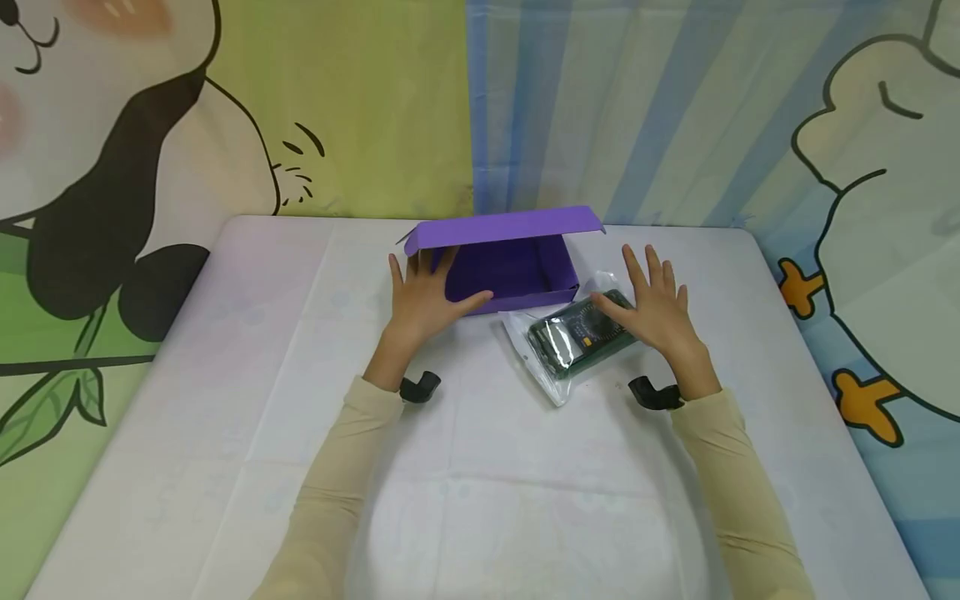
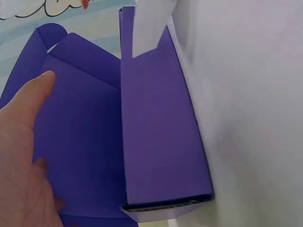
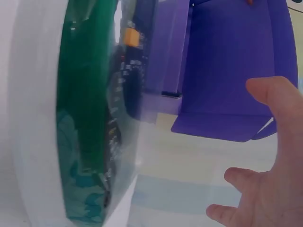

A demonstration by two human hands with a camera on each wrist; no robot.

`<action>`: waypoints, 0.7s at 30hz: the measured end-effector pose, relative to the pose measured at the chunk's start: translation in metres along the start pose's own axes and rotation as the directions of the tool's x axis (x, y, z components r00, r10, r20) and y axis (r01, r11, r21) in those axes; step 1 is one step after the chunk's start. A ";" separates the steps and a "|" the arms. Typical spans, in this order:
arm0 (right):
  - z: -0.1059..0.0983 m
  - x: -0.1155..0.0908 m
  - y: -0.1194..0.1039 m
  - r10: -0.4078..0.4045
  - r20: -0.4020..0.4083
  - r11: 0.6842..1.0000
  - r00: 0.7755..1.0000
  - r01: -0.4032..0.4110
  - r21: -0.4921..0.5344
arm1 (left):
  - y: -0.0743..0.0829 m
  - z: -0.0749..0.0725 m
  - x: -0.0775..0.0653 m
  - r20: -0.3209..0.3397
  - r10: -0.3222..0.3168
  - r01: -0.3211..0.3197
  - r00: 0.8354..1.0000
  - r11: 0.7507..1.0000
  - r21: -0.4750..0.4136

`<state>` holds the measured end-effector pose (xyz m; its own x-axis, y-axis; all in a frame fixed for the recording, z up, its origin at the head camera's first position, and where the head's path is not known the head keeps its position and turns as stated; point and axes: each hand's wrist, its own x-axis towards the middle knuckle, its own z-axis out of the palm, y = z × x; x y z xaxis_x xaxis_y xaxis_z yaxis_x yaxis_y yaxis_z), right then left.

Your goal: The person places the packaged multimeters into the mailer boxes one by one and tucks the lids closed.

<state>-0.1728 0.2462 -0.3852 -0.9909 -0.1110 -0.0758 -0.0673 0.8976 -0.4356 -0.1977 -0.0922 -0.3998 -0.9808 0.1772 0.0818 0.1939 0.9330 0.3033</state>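
A purple cardboard box stands at the back middle of the table, its lid raised and slanting over the dark interior. My left hand is spread at the box's left side, fingertips overlapping the lid's edge and thumb pointing right along the front. In front of the box's right corner lies a clear plastic bag with a green circuit board inside. Above the bag's right end, my right hand has its fingers spread, the thumb overlapping the board. Neither hand grips anything.
A white cloth covers the table, whose back edge runs just behind the box. Behind it hangs a printed backdrop with cartoon animals. Black camera mounts sit at both wrists, low over the cloth.
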 end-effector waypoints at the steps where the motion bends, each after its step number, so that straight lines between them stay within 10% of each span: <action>1: 0.001 0.000 0.001 -0.002 0.000 1.000 1.000 0.002 0.011 | -0.001 0.001 0.000 -0.010 0.003 -0.003 1.000 1.000 -0.003; 12: 0.009 -0.001 0.018 -0.131 0.056 0.987 0.990 0.125 0.104 | -0.020 0.011 -0.001 -0.153 0.068 -0.095 0.986 0.980 -0.172; 21: 0.017 0.004 0.029 -0.372 0.151 0.917 0.916 0.337 0.213 | -0.036 0.023 -0.001 -0.220 0.144 -0.202 0.965 0.942 -0.270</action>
<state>-0.1765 0.2645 -0.4131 -0.8651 -0.4998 -0.0424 -0.3712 0.6948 -0.6159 -0.2045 -0.1182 -0.4328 -0.9132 0.2363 0.3319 0.3870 0.7581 0.5250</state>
